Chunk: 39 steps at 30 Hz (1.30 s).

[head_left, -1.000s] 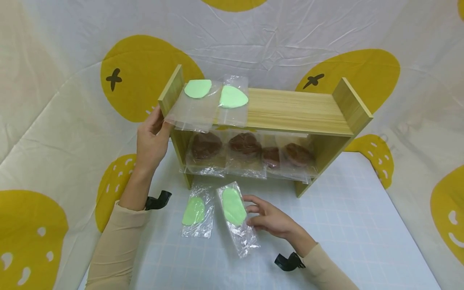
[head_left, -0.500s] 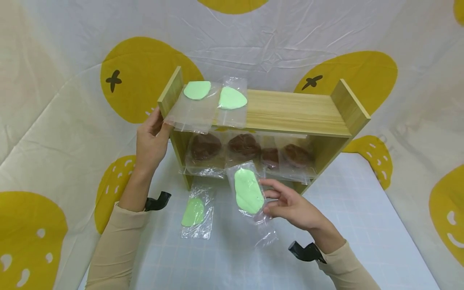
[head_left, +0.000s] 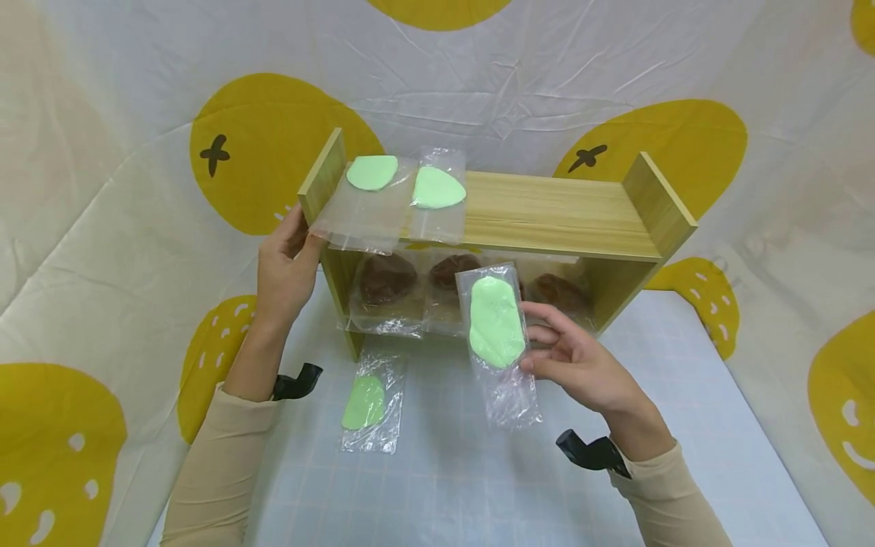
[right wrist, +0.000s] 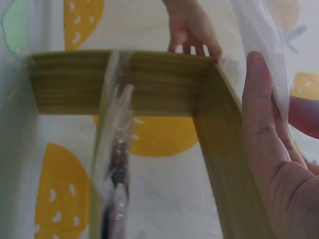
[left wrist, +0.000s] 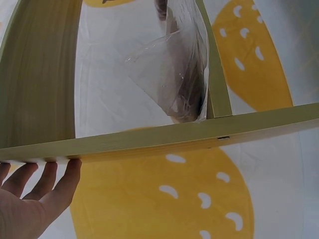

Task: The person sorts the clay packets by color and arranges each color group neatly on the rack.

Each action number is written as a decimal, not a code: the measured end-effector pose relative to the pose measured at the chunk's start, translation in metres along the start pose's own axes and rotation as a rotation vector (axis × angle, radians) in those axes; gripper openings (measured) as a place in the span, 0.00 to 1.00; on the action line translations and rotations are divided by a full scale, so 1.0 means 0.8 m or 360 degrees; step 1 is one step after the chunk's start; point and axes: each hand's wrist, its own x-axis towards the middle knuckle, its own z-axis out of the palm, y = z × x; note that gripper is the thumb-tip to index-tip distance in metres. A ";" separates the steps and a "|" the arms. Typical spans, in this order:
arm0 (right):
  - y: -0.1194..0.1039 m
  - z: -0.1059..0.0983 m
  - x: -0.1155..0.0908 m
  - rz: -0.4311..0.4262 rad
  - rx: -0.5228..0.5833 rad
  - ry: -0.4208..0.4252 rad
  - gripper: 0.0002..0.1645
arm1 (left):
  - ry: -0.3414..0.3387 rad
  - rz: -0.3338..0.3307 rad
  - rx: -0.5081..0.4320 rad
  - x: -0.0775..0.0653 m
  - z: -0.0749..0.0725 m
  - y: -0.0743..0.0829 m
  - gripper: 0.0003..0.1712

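My right hand (head_left: 584,368) pinches the edge of a clear plastic bag (head_left: 513,399) with a flat light-green piece (head_left: 497,323) inside. It holds the bag up in front of the lower tier of a small wooden shelf (head_left: 547,213). At the shelf's left side panel (left wrist: 149,142), my left hand (head_left: 287,262) rests its fingertips on the outer face, fingers fairly straight. Two more bagged green pieces, a left one (head_left: 372,173) and a right one (head_left: 438,188), lie on the top tier. Another bagged green piece (head_left: 364,403) lies on the table below the shelf.
Bagged dark brown pieces, among them a left one (head_left: 388,279), sit side by side on the lower tier, partly hidden by the held bag. The pale checked table (head_left: 437,494) extends under the shelf. A patterned cloth (head_left: 492,83) surrounds the table.
My right hand has raised the green piece's bag from low over the table, up and to the right, until it overlaps the lower tier. My left hand stays at the side panel.
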 end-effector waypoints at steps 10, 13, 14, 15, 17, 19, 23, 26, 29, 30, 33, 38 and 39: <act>-0.052 -0.018 0.029 -0.0333 0.0005 -0.0007 0.41 | -0.0003 -0.0009 0.0010 0.004 -0.002 -0.016 0.27; -0.068 -0.024 0.041 -0.0329 0.0064 0.0061 0.41 | 0.0001 -0.0017 0.0016 0.006 -0.004 -0.027 0.28; -0.074 -0.026 0.045 -0.0319 0.0086 0.0084 0.41 | 0.0003 -0.0020 0.0020 0.005 -0.004 -0.026 0.28; -0.080 -0.028 0.050 -0.0303 0.0095 0.0118 0.40 | 0.0003 -0.0018 0.0024 0.005 -0.003 -0.024 0.27; -0.090 -0.031 0.060 -0.0262 0.0114 0.0183 0.40 | 0.0002 0.0004 0.0019 0.003 -0.002 -0.015 0.27; -0.099 -0.035 0.071 -0.0235 0.0119 0.0246 0.39 | -0.0001 0.0026 0.0005 0.000 -0.001 -0.004 0.27; -0.111 -0.044 0.098 -0.0186 0.0131 0.0377 0.38 | -0.0007 0.0056 -0.0021 -0.003 0.001 0.009 0.27; -0.116 -0.051 0.118 -0.0162 0.0173 0.0448 0.38 | -0.0009 0.0051 -0.0020 -0.003 0.000 0.008 0.27; -0.118 -0.058 0.136 -0.0117 0.0204 0.0505 0.38 | -0.0013 0.0058 -0.0018 0.001 -0.001 -0.005 0.27; -0.118 -0.059 0.141 -0.0095 0.0208 0.0524 0.38 | -0.0013 0.0061 -0.0027 0.002 -0.001 -0.011 0.27; -0.115 -0.062 0.154 -0.0029 0.0263 0.0567 0.37 | -0.0017 0.0072 -0.0046 0.006 -0.002 -0.025 0.28; -0.110 -0.061 0.166 0.0042 0.0276 0.0614 0.35 | -0.0023 0.0082 -0.0069 0.006 -0.004 -0.028 0.28; -0.109 -0.061 0.168 0.0050 0.0255 0.0613 0.35 | -0.0022 0.0081 -0.0071 0.006 -0.004 -0.028 0.28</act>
